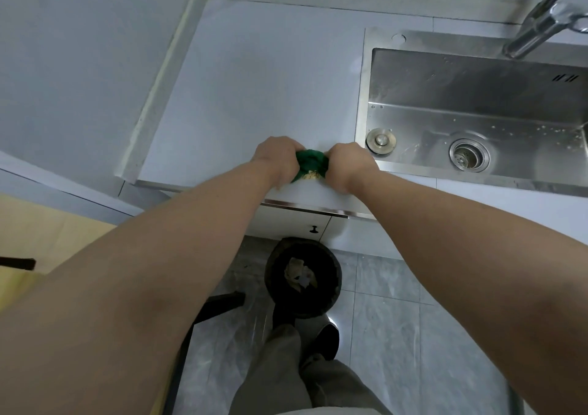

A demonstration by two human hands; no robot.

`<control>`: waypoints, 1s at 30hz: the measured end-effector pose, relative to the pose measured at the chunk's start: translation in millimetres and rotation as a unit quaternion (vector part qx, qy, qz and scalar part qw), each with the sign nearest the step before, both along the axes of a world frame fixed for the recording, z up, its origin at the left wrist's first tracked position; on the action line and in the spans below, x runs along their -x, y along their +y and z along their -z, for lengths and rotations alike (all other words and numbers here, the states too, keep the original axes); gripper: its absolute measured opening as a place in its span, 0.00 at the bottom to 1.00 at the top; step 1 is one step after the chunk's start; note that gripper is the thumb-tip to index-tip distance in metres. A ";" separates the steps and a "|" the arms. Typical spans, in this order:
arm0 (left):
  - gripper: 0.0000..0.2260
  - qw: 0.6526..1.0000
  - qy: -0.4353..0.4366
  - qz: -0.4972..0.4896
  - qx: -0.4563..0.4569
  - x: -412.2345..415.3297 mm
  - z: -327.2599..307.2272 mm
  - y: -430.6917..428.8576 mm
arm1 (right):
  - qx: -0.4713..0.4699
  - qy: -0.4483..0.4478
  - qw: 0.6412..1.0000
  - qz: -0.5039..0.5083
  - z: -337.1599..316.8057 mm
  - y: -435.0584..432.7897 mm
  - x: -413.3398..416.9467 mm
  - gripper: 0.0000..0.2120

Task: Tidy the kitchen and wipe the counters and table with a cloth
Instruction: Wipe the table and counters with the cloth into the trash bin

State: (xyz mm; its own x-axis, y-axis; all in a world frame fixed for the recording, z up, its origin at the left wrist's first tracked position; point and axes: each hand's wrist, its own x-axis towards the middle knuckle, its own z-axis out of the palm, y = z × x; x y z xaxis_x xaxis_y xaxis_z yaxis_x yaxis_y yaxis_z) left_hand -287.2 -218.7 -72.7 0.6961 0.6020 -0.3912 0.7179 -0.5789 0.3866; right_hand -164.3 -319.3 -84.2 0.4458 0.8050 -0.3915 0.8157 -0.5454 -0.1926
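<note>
Crumbs (310, 175) lay in the cloth (311, 161) gripped by the left hand (276, 156) and right hand (348, 163); the desk (254, 96) looked wiped, so emptying probably remained.

Most of cloth (311, 161) hidden betw. left hand (275, 160) & right hand (348, 163); only a green bunch shows. Fingers of both hands curl under, out of sight. Yellowish bits (311, 175) on cloth's near edge: too small to ID. Right of hands, sink (361, 102) cut off by frame edge; faucet (541, 23) beyond it cut off at top. Bin (335, 287) below hands: contents unclear.
</note>
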 end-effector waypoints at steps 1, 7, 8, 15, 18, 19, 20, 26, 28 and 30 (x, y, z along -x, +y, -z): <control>0.18 1.000 -0.003 -0.004 0.008 1.8 0.1 -1.3 | 0.003 0.002 1.000 0.002 -0.2 -0.8 0.8 0.08; 0.19 0.999 -0.015 -0.007 0.033 22.2 2.6 -17.5 | 0.021 0.017 1.000 0.002 -6.0 -16.4 14.6 0.10; 0.20 0.999 -0.018 -0.012 0.040 25.0 3.2 -20.1 | 0.023 0.024 0.999 0.006 -7.3 -19.7 17.6 0.11; 0.18 0.997 -0.029 -0.024 0.074 40.1 3.8 -39.6 | 0.028 0.118 0.989 0.086 -9.4 -40.5 34.7 0.12; 0.17 0.993 -0.053 -0.048 0.094 47.5 5.7 -52.7 | 0.017 0.148 0.982 0.112 -11.2 -52.2 41.5 0.14; 0.17 0.991 -0.062 -0.058 0.099 50.0 7.3 -57.5 | 0.013 0.150 0.982 0.116 -11.2 -56.4 44.1 0.14; 0.18 0.990 -0.069 -0.067 0.105 52.4 9.2 -61.8 | 0.008 0.149 0.982 0.116 -11.1 -60.6 47.1 0.14; 0.20 0.980 -0.096 -0.081 0.154 67.8 25.3 -86.5 | 0.019 0.151 0.984 0.091 4.8 -90.9 63.7 0.09; 0.20 0.976 -0.081 -0.081 0.187 76.7 38.1 -99.5 | 0.029 0.148 0.986 0.073 19.1 -106.3 73.1 0.08; 0.20 0.973 -0.069 -0.099 0.196 86.8 56.4 -111.0 | 0.023 0.148 0.987 0.066 37.7 -121.7 83.2 0.13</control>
State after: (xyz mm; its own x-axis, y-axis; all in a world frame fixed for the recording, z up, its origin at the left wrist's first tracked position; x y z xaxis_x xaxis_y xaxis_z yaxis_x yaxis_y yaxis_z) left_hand -374.0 -329.8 -129.1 0.6436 0.5536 -0.5285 0.7259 -0.2226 0.6508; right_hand -247.4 -441.0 -121.9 0.4068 0.7258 -0.5548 0.6489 -0.6571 -0.3838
